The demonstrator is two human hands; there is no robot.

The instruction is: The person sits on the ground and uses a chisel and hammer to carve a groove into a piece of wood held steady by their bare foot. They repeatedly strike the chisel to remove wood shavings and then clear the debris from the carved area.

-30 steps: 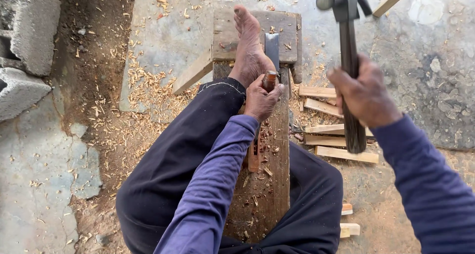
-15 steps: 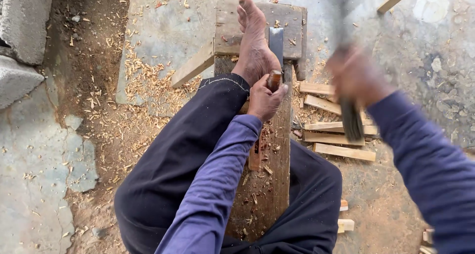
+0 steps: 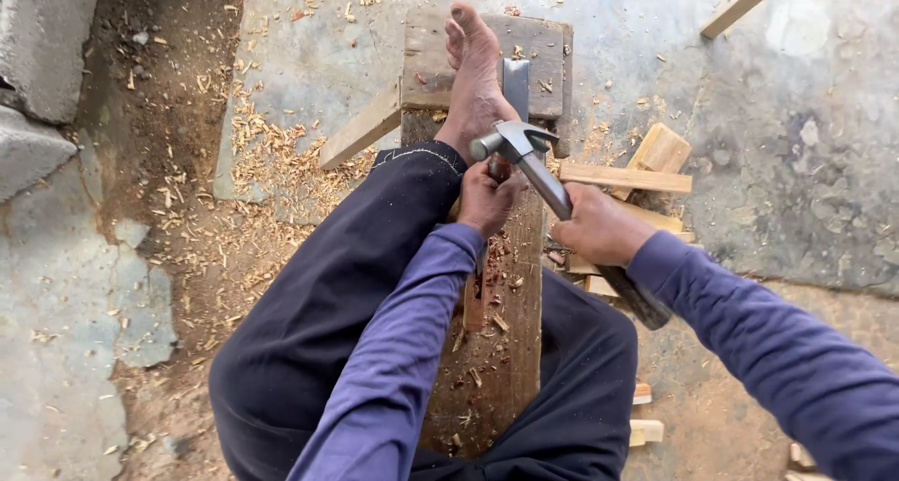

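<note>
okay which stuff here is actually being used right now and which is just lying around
In use: hammer in right hand; chisel in left hand; plank; foot pinning it.
Lying about: offcuts; shavings; concrete blocks.

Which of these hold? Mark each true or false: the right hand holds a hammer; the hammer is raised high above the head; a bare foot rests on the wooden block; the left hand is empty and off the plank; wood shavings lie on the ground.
1. The right hand holds a hammer. True.
2. The hammer is raised high. False: its head is down at the left hand.
3. A bare foot rests on the wooden block. True.
4. The left hand is empty and off the plank. False: it grips a tool handle over the plank.
5. Wood shavings lie on the ground. True.
</note>
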